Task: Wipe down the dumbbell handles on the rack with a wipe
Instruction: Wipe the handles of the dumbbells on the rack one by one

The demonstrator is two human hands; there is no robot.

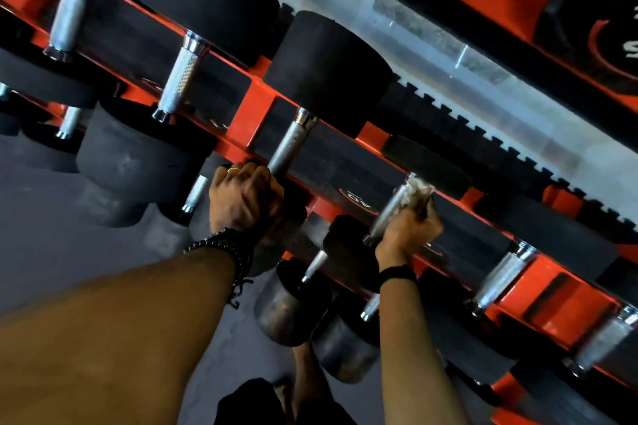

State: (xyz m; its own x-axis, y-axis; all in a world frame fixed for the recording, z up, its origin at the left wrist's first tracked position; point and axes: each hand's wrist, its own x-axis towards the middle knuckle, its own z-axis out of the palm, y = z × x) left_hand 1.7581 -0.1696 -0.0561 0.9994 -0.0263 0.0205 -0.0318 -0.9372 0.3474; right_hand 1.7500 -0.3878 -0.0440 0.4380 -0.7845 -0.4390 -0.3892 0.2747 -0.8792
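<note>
Your right hand [411, 229] curls round the white wipe [419, 191] and presses it against the knurled steel handle [392, 209] of a dumbbell on the top tier of the orange rack [253, 105]. That handle's long axis runs across the rail, from its near collar at lower left up to its far collar at upper right, where the wipe sits bunched against the far black head [428, 162]. Your fingers wrap the wipe and the handle from the right side.

Your left hand [243, 197] grips the near black head of the neighbouring dumbbell, fingers curled over its edge, just below the low end of that dumbbell's handle [288, 145], which lies parallel to the one you are wiping. A ring shows on one finger and dark beaded bracelets [224, 247] circle the wrist; a dark band [397, 272] circles your right wrist.

The rack's top tier holds a row of dumbbells, all with handles slanted the same way. A lower tier holds more dumbbells [290, 304], directly beneath your hands. Weight plates [593, 31] sit at upper right, beyond a pale strip of floor.
</note>
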